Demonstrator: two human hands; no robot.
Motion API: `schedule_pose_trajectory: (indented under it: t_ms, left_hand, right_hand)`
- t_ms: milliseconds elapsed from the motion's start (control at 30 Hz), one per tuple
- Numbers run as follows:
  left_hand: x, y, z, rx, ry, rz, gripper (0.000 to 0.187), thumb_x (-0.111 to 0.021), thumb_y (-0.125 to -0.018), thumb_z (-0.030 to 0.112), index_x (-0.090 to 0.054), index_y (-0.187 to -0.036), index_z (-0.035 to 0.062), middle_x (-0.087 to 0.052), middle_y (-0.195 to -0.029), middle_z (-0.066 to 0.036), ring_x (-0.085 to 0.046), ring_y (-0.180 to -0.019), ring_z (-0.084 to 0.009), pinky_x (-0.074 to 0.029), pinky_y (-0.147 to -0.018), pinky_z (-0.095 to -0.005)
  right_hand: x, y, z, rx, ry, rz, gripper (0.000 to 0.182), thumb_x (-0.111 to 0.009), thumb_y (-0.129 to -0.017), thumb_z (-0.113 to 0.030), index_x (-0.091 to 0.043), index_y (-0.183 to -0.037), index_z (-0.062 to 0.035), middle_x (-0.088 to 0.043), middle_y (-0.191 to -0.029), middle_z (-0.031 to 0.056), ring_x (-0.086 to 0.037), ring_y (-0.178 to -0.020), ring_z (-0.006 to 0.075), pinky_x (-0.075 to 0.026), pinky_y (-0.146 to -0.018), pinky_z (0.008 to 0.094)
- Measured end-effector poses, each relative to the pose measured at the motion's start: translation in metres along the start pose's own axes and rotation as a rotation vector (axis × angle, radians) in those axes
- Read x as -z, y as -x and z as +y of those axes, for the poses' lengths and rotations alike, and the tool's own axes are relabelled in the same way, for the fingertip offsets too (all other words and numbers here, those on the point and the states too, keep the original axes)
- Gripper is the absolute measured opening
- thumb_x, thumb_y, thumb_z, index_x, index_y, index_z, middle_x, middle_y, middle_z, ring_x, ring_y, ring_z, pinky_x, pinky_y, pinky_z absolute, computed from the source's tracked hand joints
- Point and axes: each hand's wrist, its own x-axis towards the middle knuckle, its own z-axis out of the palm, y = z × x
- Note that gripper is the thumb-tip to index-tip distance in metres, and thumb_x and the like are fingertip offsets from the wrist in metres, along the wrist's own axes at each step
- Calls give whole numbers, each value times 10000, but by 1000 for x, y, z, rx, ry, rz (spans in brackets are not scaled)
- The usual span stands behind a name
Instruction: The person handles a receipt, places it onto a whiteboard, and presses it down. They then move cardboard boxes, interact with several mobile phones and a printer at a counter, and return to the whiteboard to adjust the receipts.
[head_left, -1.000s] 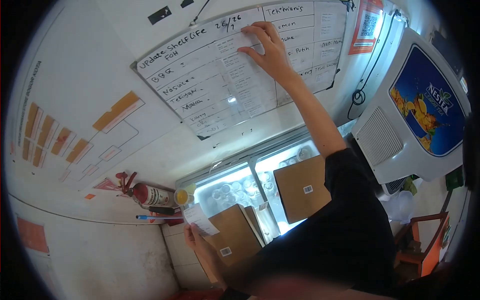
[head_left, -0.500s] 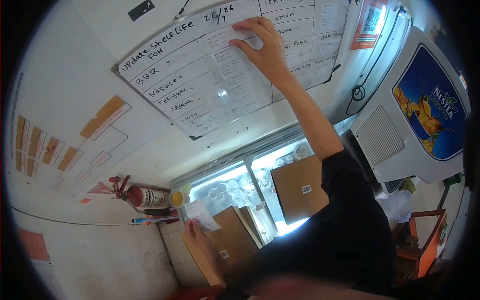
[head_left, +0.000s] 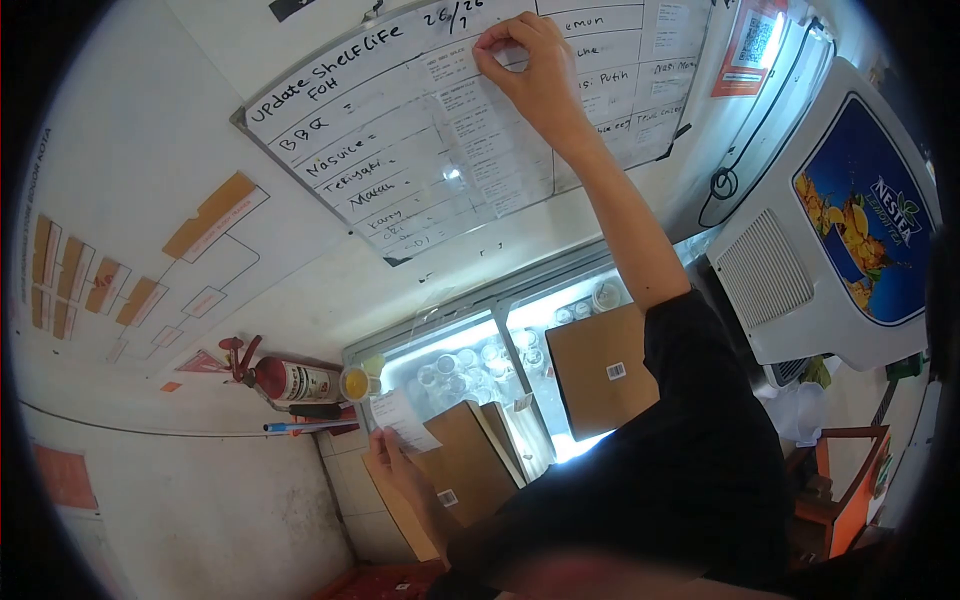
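Observation:
My right hand [head_left: 528,70] is raised to the whiteboard [head_left: 400,120], thumb and forefinger pinched together at the right edge of a small printed paper label [head_left: 447,65]. This label sits at the top of a column of similar labels [head_left: 485,140] on the board, beside handwritten names. Lower left, my left hand [head_left: 398,470] holds a white printed paper slip [head_left: 402,420] between thumb and fingers. The slip is upright and slightly tilted, in front of a cardboard box [head_left: 465,455].
Below the board stands a lit glass-topped chiller [head_left: 430,345] with several cups inside. Another cardboard box [head_left: 600,370] rests on it, and a cup with yellow contents [head_left: 355,384] at its left corner. A fire extinguisher [head_left: 290,380] hangs left; a drink dispenser [head_left: 800,240] stands right.
My right thumb and forefinger, spread apart at the label's edge before, have come together there. The view has shifted slightly, while my left hand still holds the slip.

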Motion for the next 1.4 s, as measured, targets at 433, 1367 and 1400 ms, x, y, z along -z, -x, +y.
schedule_pose_trajectory:
  t_ms: [433, 1367, 1400]
  left_hand:
    - [-175, -93, 104, -1196, -863, -530, 68, -660, -816, 19, -593, -804, 23, -387, -1505, -172, -312, -1414, -410, -248, -1127, -572]
    - [-306, -134, 87, -1392, -911, -471, 449, -457, -838, -46, -419, -1237, -249, -210, -1565, -245, -190, -1449, -424, -216, -1199, -441]
    - [-307, -135, 86, -1352, -888, -472, 449, -457, -836, -46, -419, -1237, -245, -213, -1563, -247, -192, -1449, -423, -220, -1198, -441]
  right_hand:
    - [5, -2, 12, 67, -120, -143, 102, -769, -757, -148, -701, -827, -121, -640, -853, -17, -527, -889, 221, -435, -846, 351]
    - [-26, 12, 17, -312, -577, -30, 308, -624, -830, 104, -416, -1021, -20, -678, -804, 134, -677, -768, 171, -551, -694, 245]
    - [-26, 12, 19, -332, -719, -77, 314, -648, -823, 59, -428, -1034, -18, -664, -843, 151, -671, -798, 209, -548, -714, 289]
